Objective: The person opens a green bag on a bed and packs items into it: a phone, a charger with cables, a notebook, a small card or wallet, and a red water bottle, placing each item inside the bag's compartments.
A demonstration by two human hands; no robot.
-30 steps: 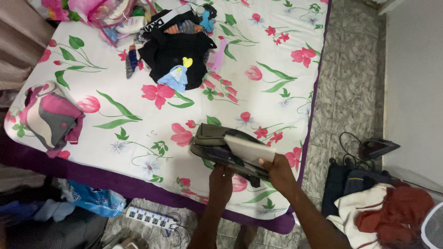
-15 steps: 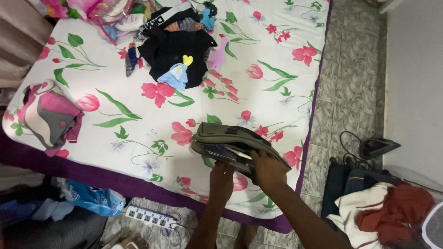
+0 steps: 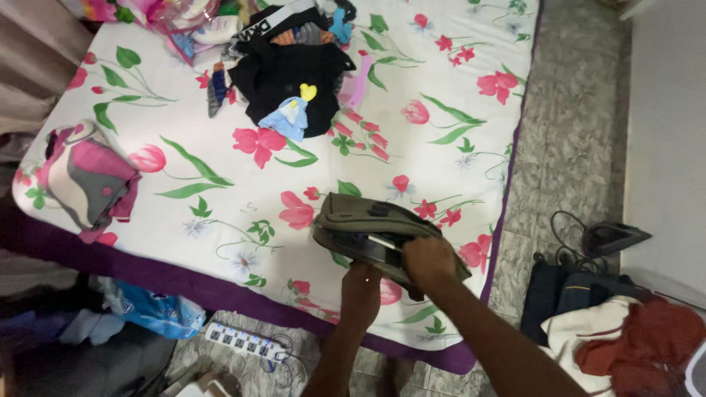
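Bag (image 3: pixel 368 220): olive green, lying near the bed's (image 3: pixel 220 176) near edge on the flowered sheet, mouth open toward the person.
Left hand (image 3: pixel 362 288): gripping the bag's lower edge.
Right hand (image 3: pixel 428 259): at the bag's mouth, fingers curled over a pale flat item (image 3: pixel 382 241) mostly inside.
Clothes pile (image 3: pixel 294 73): dark, at the far side, well apart.
Power strip (image 3: pixel 243 342): on the floor below the bed.

Dark clothes pile (image 3: pixel 290 70) on the floral sheet (image 3: pixel 220 184); white power strip (image 3: pixel 243 342) on the floor.
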